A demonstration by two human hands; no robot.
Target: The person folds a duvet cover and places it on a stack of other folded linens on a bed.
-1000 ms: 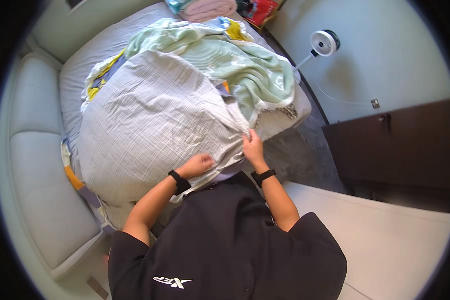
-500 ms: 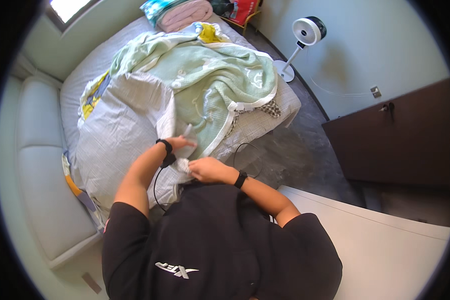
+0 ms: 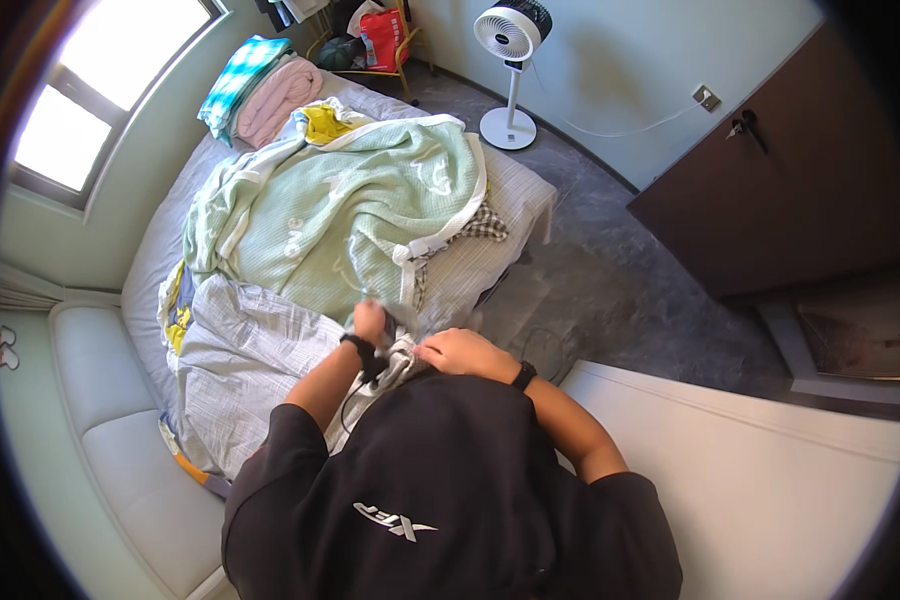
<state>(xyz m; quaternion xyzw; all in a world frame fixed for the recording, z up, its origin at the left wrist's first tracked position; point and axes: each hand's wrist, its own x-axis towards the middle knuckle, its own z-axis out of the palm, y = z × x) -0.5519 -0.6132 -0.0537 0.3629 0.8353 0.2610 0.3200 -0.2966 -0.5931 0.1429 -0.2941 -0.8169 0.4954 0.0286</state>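
A light grey striped fabric cover (image 3: 255, 335) lies rumpled over the near part of the bed, its edge bunched up close to my body. My left hand (image 3: 370, 322) is closed at that bunched edge, with a blurred bit of grey cloth beside its fingers. To its right, my right hand (image 3: 467, 352) pinches the gathered cloth between thumb and fingers. Beyond both hands spreads a pale green blanket (image 3: 320, 215) with white trim, crumpled across the bed. A black-and-white checked cloth (image 3: 485, 224) peeks out from under the blanket's right edge.
Folded pink bedding (image 3: 278, 105) and a blue checked pile (image 3: 242, 80) sit at the bed's far end. A white fan (image 3: 510, 85) stands on the floor by the wall. A white surface (image 3: 730, 470) lies at my right, a dark brown door (image 3: 820, 170) beyond it.
My view has shifted, bringing in more of the window. My left hand has gone from loosely spread fingers to closed. The grey cloth between my hands has moved; my right hand keeps its pinch.
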